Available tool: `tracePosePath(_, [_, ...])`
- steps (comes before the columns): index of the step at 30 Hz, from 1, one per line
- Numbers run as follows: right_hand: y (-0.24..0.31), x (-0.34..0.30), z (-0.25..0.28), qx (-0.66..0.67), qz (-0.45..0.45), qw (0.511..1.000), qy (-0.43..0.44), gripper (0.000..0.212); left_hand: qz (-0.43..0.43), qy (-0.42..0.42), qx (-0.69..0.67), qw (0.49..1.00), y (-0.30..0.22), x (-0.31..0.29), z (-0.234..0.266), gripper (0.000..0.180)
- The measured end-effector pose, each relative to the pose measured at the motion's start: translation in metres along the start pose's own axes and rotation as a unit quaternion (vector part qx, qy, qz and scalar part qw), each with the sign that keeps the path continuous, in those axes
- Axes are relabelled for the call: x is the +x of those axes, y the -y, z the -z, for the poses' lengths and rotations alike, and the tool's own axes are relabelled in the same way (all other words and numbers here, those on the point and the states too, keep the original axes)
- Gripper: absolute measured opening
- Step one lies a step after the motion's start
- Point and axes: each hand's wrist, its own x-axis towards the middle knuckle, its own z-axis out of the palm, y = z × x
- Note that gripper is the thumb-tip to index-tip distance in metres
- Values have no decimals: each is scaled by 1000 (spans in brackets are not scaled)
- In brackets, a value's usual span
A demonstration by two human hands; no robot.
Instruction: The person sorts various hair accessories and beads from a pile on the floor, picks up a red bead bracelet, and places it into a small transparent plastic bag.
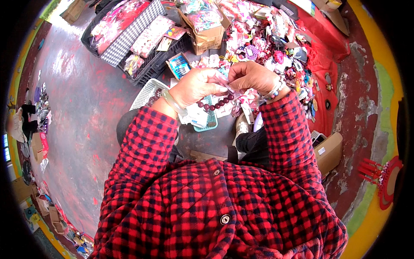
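Centrally, left hand (195, 87) and right hand (253, 77) pinching perhaps one clear bag (222, 79), one maroon beaded bracelet (221, 103) beneath.

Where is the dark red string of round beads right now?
In the head view, slightly above centre, the dark red string of round beads hangs just below the left hand and right hand, above the teal plastic basket.
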Motion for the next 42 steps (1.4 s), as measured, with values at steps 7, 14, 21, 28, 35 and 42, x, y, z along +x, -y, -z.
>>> tracePosePath(7, [-8,6,-1,-19,2,1000,0,9,-12,-12,40,999,3,2,4,17])
tracePosePath(14, [-10,10,1,3,-25,999,-48,34,-1,-146,-118,982,6,6,9,11])
tracePosePath(21, [-24,28,-13,86,51,987,-125,26,-29,-209,-217,953,16,14,12,8])
tracePosePath(28, [-29,37,-31,257,107,945,-169,14,-20,-227,-248,942,15,16,10,10])
tracePosePath(35, [-28,38,-32,251,61,958,-127,17,-122,-266,-312,904,13,17,15,13])
tracePosePath(42, [-13,26,-29,1,128,976,-175,19,-104,-199,-277,934,2,12,17,23])
